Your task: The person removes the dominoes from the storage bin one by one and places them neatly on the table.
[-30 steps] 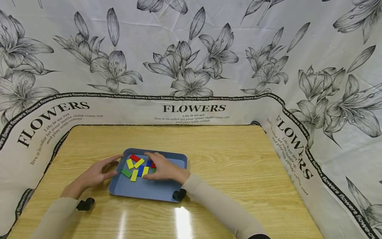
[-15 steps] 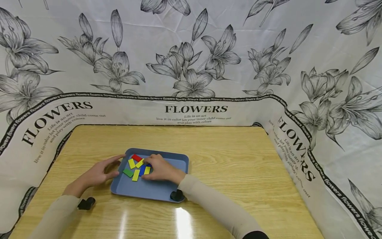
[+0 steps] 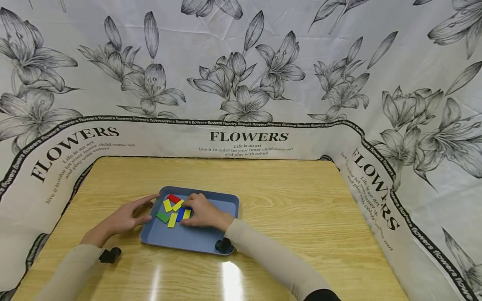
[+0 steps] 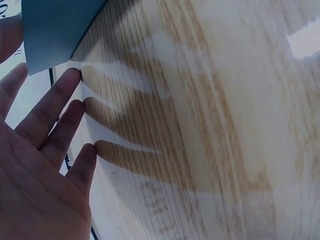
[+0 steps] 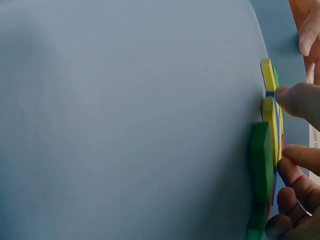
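Observation:
A blue-grey tray (image 3: 180,242) lies on the wooden table, bearing flat rectangular blocks in its left half. My right hand (image 3: 205,213) reaches into it, thumb and index finger at opposite ends of a blue block (image 3: 180,215) and pinching it. A yellow block (image 3: 186,214) lies just right of that one, under the arch of the hand. Green blocks (image 5: 261,160) show below the curled fingers in the right wrist view. My left hand (image 3: 122,218), fingers extended, touches the tray's left rim with thumb and index fingertip. Its other fingers (image 4: 65,100) are spread near the table.
Left of the pinched block lie a red block (image 3: 173,198), a green block (image 3: 163,216) and several yellow ones, such as the yellow block (image 3: 172,220) nearest me. A white floral cloth (image 3: 244,142) borders the table (image 3: 293,196) at the back and sides.
My right hand has shifted slightly left within the tray, its thumb and index finger arriving at the blue block. The left hand stays at the rim. The head view has drifted a little.

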{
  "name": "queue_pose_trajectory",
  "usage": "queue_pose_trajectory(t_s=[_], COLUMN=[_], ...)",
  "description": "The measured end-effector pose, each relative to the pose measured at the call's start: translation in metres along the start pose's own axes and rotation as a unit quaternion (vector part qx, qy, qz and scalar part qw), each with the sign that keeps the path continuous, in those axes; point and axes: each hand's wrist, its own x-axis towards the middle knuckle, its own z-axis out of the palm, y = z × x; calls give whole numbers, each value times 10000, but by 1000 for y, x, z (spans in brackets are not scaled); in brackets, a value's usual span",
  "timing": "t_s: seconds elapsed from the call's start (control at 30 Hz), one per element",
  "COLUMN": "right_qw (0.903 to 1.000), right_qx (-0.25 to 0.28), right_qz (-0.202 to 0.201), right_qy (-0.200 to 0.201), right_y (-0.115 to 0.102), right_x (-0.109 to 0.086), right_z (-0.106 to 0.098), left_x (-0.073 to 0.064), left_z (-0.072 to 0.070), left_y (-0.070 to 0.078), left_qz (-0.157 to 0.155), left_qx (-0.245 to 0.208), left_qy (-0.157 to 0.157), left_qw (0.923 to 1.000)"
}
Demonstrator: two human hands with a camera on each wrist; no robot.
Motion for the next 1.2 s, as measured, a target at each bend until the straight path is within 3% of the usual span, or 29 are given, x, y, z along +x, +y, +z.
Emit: queue_pose_trajectory(t_s=[0.27,0.87,1.2], right_qw=[9994,9997,9997], right_qx=[68,-214,212], right_qz=[317,84,90], right_qy=[-96,99,88], right_y=[-1,-4,-2], right_x=[3,9,6], right_z=[-2,8,3], left_x=[2,3,1], left_z=[2,3,1], left_y=[-4,-5,-3], left_qz=[-56,-32,-11], left_qx=[-14,-239,-358], left_qy=[-13,-85,-30], left_qw=[10000,9997,9994])
